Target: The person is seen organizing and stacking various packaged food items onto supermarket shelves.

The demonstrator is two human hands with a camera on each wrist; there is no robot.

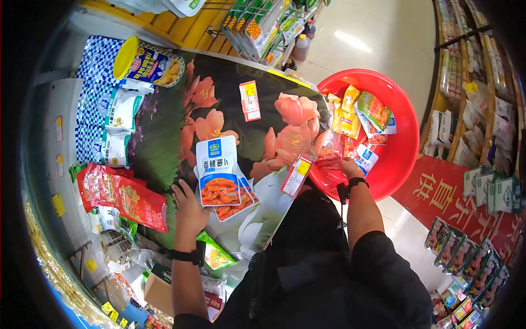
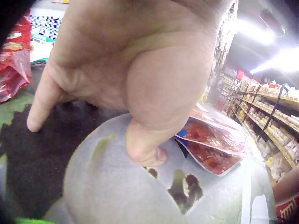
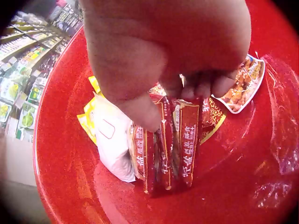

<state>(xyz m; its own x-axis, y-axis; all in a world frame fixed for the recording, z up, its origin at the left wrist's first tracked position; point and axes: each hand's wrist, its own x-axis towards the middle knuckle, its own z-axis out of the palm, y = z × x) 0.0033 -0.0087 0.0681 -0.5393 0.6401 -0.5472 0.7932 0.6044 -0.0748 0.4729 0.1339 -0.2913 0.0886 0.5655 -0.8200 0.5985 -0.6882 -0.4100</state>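
Observation:
In the head view the right hand (image 1: 348,168) reaches into a red basin (image 1: 402,159) and grips red packets. The right wrist view shows thumb and curled fingers of the right hand (image 3: 163,93) pinching several narrow red packets (image 3: 166,149), upright side by side, against the basin's red wall (image 3: 60,135). On the flower-patterned table the left hand (image 1: 190,211) rests with spread fingers beside white-and-blue pouches (image 1: 219,170) with orange food pictures. The left hand (image 2: 135,79) holds nothing in the left wrist view; its thumb is near the pouches (image 2: 212,149).
Yellow packets (image 1: 347,122) and other pouches lie in the basin. Red bags (image 1: 139,203), white bags (image 1: 119,109), a yellow-lidded can (image 1: 148,62) and a green packet (image 1: 216,253) are on the table. Price tags (image 1: 250,101) lie there too. Stocked shelves (image 1: 449,77) stand at the right.

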